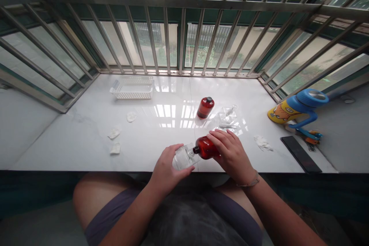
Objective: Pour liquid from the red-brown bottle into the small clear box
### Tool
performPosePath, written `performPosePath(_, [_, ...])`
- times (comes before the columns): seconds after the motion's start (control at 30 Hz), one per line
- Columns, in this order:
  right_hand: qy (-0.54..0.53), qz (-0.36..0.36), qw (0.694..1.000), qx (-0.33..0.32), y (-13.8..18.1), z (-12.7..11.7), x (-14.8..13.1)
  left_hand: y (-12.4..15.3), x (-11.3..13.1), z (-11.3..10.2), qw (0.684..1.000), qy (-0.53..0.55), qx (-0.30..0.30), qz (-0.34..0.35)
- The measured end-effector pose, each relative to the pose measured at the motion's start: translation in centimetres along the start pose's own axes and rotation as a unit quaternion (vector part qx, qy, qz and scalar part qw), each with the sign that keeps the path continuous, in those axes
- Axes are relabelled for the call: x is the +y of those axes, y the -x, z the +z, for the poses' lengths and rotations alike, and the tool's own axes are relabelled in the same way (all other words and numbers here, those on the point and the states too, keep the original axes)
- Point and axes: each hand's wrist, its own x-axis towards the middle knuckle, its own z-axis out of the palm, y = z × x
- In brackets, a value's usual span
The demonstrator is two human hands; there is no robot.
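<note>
My right hand (232,154) grips a small amber-red bottle (205,147) tipped on its side, its dark neck pointing left. My left hand (167,168) holds a small clear container (183,156) right at the bottle's mouth, above the near edge of the white sill (86,134). A second amber-red bottle (205,107) with a dark cap stands upright further back. Beside it lie clear plastic pieces (227,117).
A white perforated basket (132,87) sits at the back left. Crumpled white wads (114,133) lie left, another wad (263,142) right. A blue and yellow cartoon-printed lamp (296,109) and a black phone (301,154) lie at the right. Metal window bars (181,42) close off the far side.
</note>
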Motion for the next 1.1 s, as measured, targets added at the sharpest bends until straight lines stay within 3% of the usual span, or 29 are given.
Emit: performPosePath(1.1, [0.041, -0.004, 0.999, -0.018, -0.6, -1.3, -0.2, -0.2, 0.3, -0.1, 0.999, 0.02, -0.018, -0.027])
